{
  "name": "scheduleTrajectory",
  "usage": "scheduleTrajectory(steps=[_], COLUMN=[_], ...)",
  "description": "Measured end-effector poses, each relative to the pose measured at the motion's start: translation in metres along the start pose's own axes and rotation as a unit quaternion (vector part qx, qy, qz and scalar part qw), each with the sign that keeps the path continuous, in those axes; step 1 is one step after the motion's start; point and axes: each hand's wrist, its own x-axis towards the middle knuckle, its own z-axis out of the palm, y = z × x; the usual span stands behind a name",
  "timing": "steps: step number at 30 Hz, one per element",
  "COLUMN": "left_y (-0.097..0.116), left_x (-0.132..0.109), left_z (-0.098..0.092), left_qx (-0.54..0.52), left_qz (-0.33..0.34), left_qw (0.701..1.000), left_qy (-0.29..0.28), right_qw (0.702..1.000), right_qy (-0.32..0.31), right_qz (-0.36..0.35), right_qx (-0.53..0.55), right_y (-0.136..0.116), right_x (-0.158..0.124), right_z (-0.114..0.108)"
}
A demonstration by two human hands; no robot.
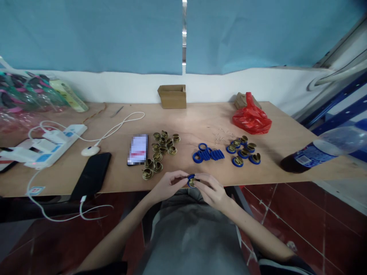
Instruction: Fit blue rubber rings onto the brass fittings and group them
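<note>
Between my fingertips, at the table's front edge, is a blue ring (190,177) with a brass-coloured metal piece (192,183) against it. My left hand (169,186) pinches it from the left and my right hand (211,191) from the right. Whether the two parts are joined I cannot tell. Ahead of my hands lies a pile of loose blue rings (208,153). Several brass pieces (157,156) without rings are spread to the left of it. To the right sit several brass pieces with blue rings around them (243,153).
A lit phone (138,149) and a dark phone (91,175) lie left, near a white power strip (57,147) with cables. A cardboard box (172,96) stands at the back. On the right are a red plastic bag (252,119) and a tilted soda bottle (318,151).
</note>
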Motion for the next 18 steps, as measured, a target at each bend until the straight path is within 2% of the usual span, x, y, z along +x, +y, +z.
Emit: scheduleTrajectory(steps=[4, 9, 13, 16, 18], left_y=[0.000, -0.003, -0.004, -0.005, -0.006], left_x=[-0.002, -0.002, -0.001, -0.001, -0.001], left_z=[0.002, 0.003, 0.003, 0.003, 0.004], left_qx=[0.012, 0.020, 0.016, 0.016, 0.012], left_qz=[-0.014, -0.012, -0.006, -0.002, -0.004], left_qw=[1.000, 1.000, 0.999, 0.999, 0.999], left_qy=[0.008, 0.013, 0.028, 0.037, 0.039], right_qw=[0.999, 0.980, 0.943, 0.931, 0.929], right_qy=[0.002, 0.011, -0.061, -0.115, -0.125], right_qz=[0.036, 0.171, 0.268, 0.284, 0.286], right_qx=[0.035, 0.102, 0.186, 0.197, 0.198], right_y=[-0.002, -0.003, 0.000, 0.003, 0.005], right_x=[0.002, 0.010, 0.013, 0.013, 0.011], right_z=[-0.002, -0.008, -0.011, -0.012, -0.011])
